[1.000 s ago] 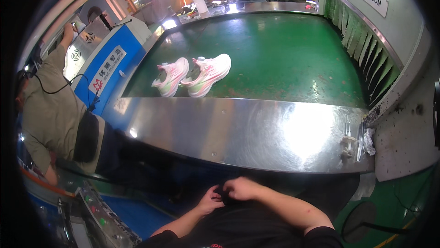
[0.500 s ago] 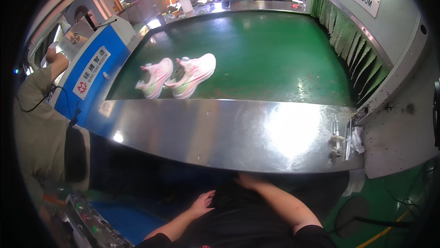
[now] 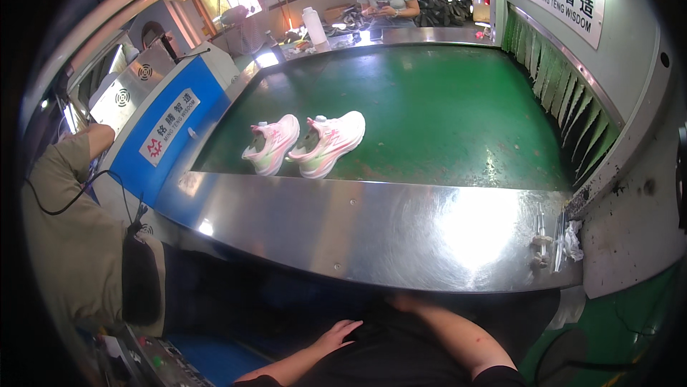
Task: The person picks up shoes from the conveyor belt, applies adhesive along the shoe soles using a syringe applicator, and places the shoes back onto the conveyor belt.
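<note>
My left hand (image 3: 339, 335) rests low in the picture against my dark clothing, its fingers stretched out and nothing seen in them. Farther right, my right hand (image 3: 405, 304) lies in shadow below the steel edge; its fingers are hidden. Two pale pink and white sports shoes stand side by side on the green belt (image 3: 436, 115), well beyond both hands: a left one (image 3: 275, 142) and a right one (image 3: 335, 142). Their toes point away to the right. Between the shoes and me runs a shiny steel ledge (image 3: 300, 222), touched by neither hand as far as I can see.
Some thin metal tools (image 3: 542, 233) and a crumpled white scrap (image 3: 572, 240) lie at the ledge's right end. A machine opening with strip curtains (image 3: 562, 83) borders the belt. At left is a blue panel (image 3: 154, 143) beside a co-worker (image 3: 75, 222); another person (image 3: 386, 0) sits behind the belt.
My view has tilted upward, so the whole scene sits lower and farther right in the picture. The shoes keep their place on the belt, and my hands stay low against my clothing.
</note>
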Motion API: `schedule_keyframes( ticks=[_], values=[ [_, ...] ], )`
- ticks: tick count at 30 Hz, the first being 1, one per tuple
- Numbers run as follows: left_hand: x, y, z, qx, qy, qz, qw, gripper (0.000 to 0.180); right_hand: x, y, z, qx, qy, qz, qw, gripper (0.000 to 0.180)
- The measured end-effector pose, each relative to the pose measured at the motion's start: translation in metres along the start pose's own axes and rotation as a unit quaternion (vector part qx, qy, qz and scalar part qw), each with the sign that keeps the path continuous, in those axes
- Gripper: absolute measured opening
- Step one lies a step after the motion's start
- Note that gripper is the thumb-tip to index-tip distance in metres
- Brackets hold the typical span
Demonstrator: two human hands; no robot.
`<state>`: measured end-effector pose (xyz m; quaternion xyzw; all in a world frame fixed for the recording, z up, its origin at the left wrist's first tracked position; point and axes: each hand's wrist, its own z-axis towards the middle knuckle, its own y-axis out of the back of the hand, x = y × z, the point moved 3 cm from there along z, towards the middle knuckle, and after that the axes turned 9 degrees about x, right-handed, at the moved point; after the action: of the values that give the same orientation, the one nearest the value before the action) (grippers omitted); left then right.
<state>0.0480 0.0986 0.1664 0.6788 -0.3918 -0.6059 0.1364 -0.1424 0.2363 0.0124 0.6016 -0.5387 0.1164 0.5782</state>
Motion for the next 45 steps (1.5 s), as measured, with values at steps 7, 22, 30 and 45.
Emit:
schedule_keyframes(
  ticks=[7,22,30,45],
  values=[
    [0.024,-0.003,-0.024,0.019,0.021,-0.004,1.000,0.035,0.099,0.042,-0.027,0.201,0.033,0.035,0.978,0.034],
    [0.017,-0.004,-0.001,0.053,0.033,0.067,0.996,0.030,0.173,0.051,-0.052,0.284,0.054,-0.178,0.941,0.038],
    [0.056,-0.028,-0.028,-0.035,0.281,-0.307,0.908,0.040,0.183,0.028,-0.047,0.316,0.202,0.001,0.927,0.024],
    [0.059,-0.022,-0.030,-0.050,0.242,-0.594,0.766,0.055,0.210,0.042,-0.063,0.234,0.221,-0.011,0.947,0.023]
  ],
)
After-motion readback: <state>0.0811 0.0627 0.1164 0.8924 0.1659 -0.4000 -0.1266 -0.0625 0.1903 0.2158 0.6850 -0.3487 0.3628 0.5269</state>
